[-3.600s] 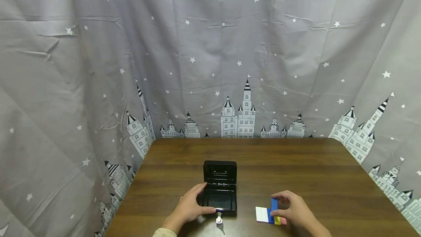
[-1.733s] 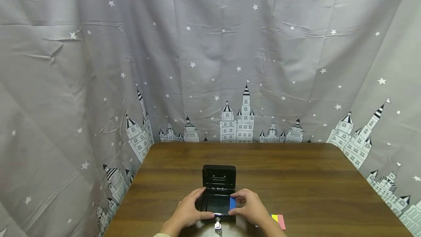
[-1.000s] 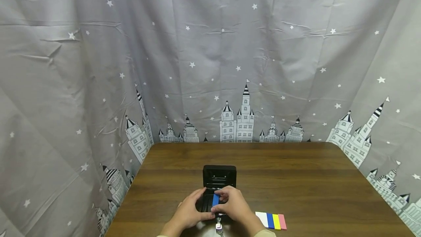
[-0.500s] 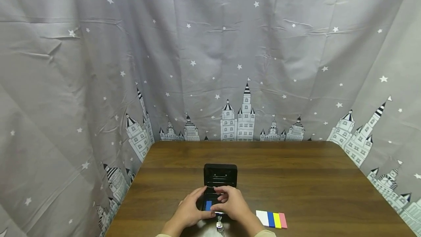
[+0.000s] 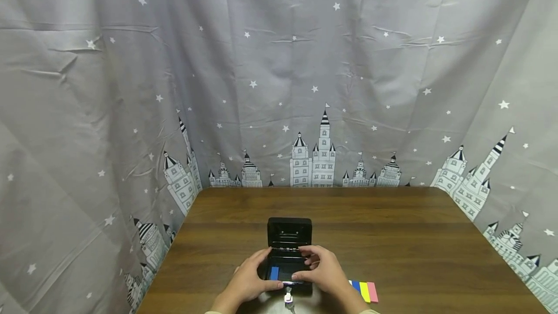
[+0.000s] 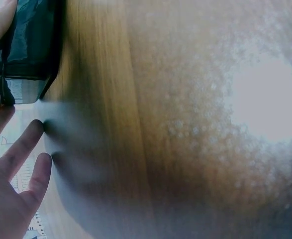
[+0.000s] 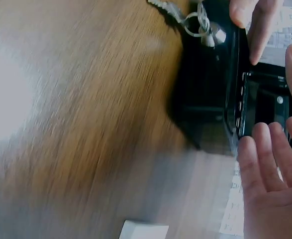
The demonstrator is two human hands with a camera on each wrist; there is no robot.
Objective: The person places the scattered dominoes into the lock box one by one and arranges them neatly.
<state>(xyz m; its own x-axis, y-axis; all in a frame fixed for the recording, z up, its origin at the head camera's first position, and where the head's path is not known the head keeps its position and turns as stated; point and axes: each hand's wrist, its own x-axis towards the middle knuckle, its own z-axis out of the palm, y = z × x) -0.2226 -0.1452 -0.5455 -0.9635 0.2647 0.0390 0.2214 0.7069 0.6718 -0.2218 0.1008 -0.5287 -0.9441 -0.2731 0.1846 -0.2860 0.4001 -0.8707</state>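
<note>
Left hand (image 5: 250,277) holds black box (image 5: 286,266) by left side, lid (image 5: 289,229) up. Blue block (image 5: 274,273) inside, near left edge: flat, skinny, long way seems front to back. Right hand (image 5: 324,273) over right side, thumb and fingers wide apart.

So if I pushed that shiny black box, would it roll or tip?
The shiny black rectangular box probably won't roll, as its sides look flat. A gentle push seems unlikely to tip it, since its broad body sits on the brown wooden table. Its raised black lid might swing shut if jolted, being hinged at the back.
</note>
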